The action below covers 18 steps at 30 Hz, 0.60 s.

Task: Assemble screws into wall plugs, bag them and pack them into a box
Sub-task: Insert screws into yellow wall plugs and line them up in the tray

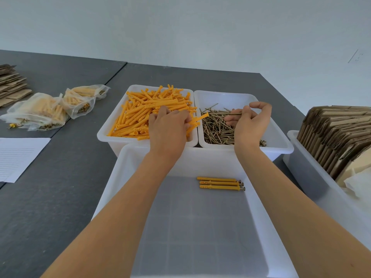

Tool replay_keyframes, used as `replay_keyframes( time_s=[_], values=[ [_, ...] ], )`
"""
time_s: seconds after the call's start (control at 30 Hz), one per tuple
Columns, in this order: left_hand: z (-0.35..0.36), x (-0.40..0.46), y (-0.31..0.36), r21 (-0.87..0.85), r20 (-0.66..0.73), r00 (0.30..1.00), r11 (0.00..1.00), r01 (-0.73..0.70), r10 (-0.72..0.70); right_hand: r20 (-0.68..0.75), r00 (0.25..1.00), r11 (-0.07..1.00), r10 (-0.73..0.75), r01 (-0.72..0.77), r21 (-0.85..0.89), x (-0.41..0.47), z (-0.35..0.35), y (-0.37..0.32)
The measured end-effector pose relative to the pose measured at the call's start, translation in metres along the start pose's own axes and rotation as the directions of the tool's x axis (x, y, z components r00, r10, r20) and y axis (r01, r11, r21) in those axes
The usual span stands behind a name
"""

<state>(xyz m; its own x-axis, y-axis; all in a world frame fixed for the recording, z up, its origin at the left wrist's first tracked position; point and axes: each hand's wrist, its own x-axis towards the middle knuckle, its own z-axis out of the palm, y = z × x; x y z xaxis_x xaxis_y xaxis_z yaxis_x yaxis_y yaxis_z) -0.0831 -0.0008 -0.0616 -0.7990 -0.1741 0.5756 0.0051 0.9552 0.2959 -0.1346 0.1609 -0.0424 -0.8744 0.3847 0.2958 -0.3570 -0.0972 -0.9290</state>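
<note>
My left hand (167, 125) reaches into a white bin (108, 129) heaped with orange wall plugs (140, 111), and its fingers close on one orange plug (197, 119) near the bin's right wall. My right hand (251, 121) hovers over the neighbouring white bin (281, 137) of brass screws (216, 127) and pinches a single screw (234, 113) between thumb and finger. Three assembled plugs with screws (220, 183) lie side by side in the large white tray (124, 177) in front of me.
Clear bags (50, 109) filled with assembled plugs lie at the left on the dark table (60, 197). A lined paper sheet (18, 157) sits near the left edge. Flat cardboard boxes stand in a white bin (313, 177) on the right; more cardboard (12, 83) is stacked far left.
</note>
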Motion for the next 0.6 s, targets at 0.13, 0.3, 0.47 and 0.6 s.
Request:
replay_keyframes(
  time_s=[0.13,0.3,0.47,0.6],
  values=[
    [0.0,0.001,0.0,0.02,-0.011,0.999,0.999,-0.033,0.033,0.072,0.996,0.997,-0.047,0.052,-0.063,-0.004,0.003,0.0],
    [0.001,0.002,0.001,0.075,-0.017,0.995,0.992,-0.099,0.101,0.273,0.952,0.962,-0.141,0.197,-0.191,-0.012,0.007,0.002],
    [-0.001,0.001,-0.001,0.069,-0.048,0.995,0.994,-0.09,0.093,0.338,0.927,0.935,-0.16,0.252,-0.248,-0.014,0.009,0.002],
    [-0.011,0.004,0.005,0.047,-0.053,0.993,0.993,-0.106,0.108,0.166,0.986,0.982,0.025,0.007,-0.188,-0.001,0.002,0.002]
  ],
)
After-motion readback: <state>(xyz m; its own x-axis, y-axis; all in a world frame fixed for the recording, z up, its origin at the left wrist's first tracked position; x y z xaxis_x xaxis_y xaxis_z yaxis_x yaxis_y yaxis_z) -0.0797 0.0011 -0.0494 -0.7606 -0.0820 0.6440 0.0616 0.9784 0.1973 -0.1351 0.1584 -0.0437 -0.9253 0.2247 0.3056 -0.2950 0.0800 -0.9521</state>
